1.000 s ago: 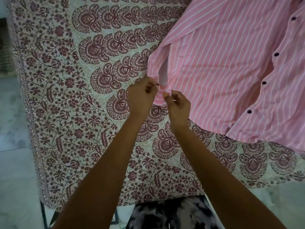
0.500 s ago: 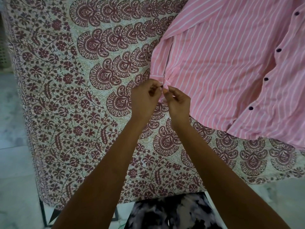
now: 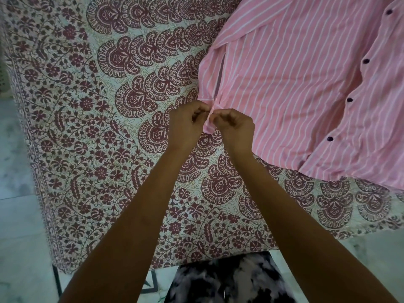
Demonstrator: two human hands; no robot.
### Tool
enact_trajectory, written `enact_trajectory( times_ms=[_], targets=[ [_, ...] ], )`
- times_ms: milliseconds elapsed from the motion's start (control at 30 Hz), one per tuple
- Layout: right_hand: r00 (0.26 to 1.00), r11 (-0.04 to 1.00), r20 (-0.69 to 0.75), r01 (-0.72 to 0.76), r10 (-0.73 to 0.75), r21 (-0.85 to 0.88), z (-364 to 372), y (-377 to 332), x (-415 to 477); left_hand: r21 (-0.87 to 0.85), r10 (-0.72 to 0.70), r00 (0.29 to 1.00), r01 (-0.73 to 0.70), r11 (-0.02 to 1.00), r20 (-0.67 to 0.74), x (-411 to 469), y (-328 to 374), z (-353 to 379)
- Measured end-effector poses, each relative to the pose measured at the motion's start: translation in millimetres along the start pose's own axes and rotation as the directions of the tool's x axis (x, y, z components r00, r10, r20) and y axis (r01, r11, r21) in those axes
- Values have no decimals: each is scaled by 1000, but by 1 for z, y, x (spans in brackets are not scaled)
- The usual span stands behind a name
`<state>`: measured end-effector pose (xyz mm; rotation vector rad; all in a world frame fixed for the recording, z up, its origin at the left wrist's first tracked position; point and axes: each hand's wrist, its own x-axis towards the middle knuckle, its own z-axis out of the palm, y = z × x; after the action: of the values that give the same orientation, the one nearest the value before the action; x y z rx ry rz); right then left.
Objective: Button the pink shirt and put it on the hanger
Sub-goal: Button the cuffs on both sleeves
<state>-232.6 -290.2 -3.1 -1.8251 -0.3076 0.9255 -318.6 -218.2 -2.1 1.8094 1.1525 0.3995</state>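
1. Head view showed the pink shirt (image 3: 284, 84) spread on a printed bedspread (image 3: 87, 106), its body lying to the right and one sleeve ending at the hands.
2. The left hand (image 3: 188, 125) and the right hand (image 3: 236, 127) had their fingers curled in, each pinching one side of the sleeve cuff (image 3: 208, 127). The cuff button was hidden between the fingertips.
3. Dark front buttons (image 3: 349, 99) ran down the far right. Whether they were fastened could not be told.
4. Likely risk: the button could slip back out of its hole if either pinch loosened too soon.
5. Tugging the cuff edges apart could drag the sleeve and bunch the cloth.
6. No hanger was in view.
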Motion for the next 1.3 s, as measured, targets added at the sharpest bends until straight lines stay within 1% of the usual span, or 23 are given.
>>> enact_trajectory(
  times_ms=[67,133,167,233,267,367,433,533,600,667,733,867,933,967,1000,1100,1133,1233,1300],
  targets=[
    [995,988,-43,85,-92,-132,2,1,-3,30,-3,1000,3,1000,9,2,3,2],
    [976,952,-90,169,-198,-257,6,4,-7,-14,-77,997,77,997,12,4,5,3],
    [965,932,-109,195,-238,-306,8,6,-8,-87,-144,989,145,986,21,5,6,3],
    [946,904,-126,238,-298,-355,10,8,-8,-269,-266,962,272,924,60,3,6,3],
    [938,895,-128,257,-322,-366,11,9,-9,-333,-301,950,311,890,83,2,7,2],
    [929,881,-128,277,-348,-384,13,12,-12,-451,-373,920,384,806,117,-2,9,4],
    [926,887,-153,270,-346,-375,15,13,-15,-530,-435,888,442,724,146,-3,10,7],
    [923,916,-209,251,-324,-313,14,10,-16,-650,-510,826,526,549,238,-2,14,9],
    [917,925,-223,267,-330,-272,13,7,-16,-722,-530,801,538,435,279,-1,17,10],
    [911,929,-236,281,-337,-242,13,4,-15,-773,-541,786,531,346,298,0,19,12],
    [918,942,-243,269,-314,-198,14,4,-15,-791,-543,778,532,301,316,2,20,13],
    [939,980,-282,188,-197,-58,14,8,-15,-775,-551,743,581,248,380,3,21,15],
    [952,990,-278,140,-126,32,14,6,-14,-779,-544,751,573,256,374,1,19,15],
    [962,991,-258,116,-94,70,14,4,-14,-782,-534,769,554,285,350,0,18,14],
    [969,991,-234,100,-78,85,13,3,-14,-778,-522,793,530,336,314,-1,16,14],
    [983,993,-159,99,-87,70,8,2,-10,-711,-448,874,437,551,189,-5,12,11],
    [988,992,-131,93,-82,84,6,2,-6,-684,-418,895,403,608,155,-6,11,11],
    [998,994,-25,56,-54,94,0,-1,5,-616,-330,940,310,724,84,-5,9,7],
    [998,995,67,1,-8,98,-6,-5,10,-549,-253,964,255,796,82,-2,9,3]
  ],
)
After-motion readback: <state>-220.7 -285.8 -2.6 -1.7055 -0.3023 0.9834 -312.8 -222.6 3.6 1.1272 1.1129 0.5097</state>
